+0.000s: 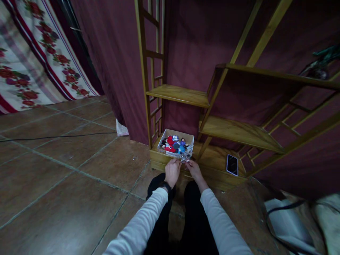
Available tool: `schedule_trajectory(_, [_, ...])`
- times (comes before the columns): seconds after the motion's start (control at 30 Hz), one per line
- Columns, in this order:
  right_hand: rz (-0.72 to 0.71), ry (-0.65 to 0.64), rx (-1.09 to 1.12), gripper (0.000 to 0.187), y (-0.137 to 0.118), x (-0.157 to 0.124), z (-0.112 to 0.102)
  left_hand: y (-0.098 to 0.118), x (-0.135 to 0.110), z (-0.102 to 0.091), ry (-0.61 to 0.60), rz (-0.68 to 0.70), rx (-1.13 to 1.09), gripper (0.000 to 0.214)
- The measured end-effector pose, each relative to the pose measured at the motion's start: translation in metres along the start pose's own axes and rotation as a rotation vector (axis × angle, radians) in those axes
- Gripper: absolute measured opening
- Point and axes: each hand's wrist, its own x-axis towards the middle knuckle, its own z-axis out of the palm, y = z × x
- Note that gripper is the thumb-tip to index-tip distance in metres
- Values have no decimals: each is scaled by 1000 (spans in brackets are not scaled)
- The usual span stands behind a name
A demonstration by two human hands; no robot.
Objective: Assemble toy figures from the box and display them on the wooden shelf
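Note:
Both my hands meet at the front of an open box [191, 139] on the lowest shelf. Between them is a crinkled, shiny clear plastic wrapper [186, 156]; whether something sits inside it is too small to tell. My left hand [172, 170] has its fingers closed at the wrapper's left side. On the other side, my right hand [194, 169] pinches the wrapper's right edge. Small colourful figures [174, 144] in red, blue, black and purple fill the box, just beyond my fingers.
A wooden shelf unit [177, 95] with stepped boards stands against a maroon curtain [111, 53]. A phone [232, 165] lies on its low board to the right. A black cable [58, 136] crosses the tiled floor at left. Bags [289, 219] lie at lower right.

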Motion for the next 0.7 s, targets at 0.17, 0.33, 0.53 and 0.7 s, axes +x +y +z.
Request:
schedule_trajectory(0.17, [-37,29,-69,25,4,1,-5,6,-4,-7,-22,256,313,22])
schedule_trajectory(0.33, [-38,25,-79,25,4,0,-10,8,-6,-8,-37,368,418,22])
schedule_trajectory(0.53, [-49,28,-52,27,3,0,-12,7,-7,-7,-21,424,444,23])
schedule_trajectory(0.7, [-69,18,-23,29,3,0,-13,6,-8,-6,-20,449,462,23])
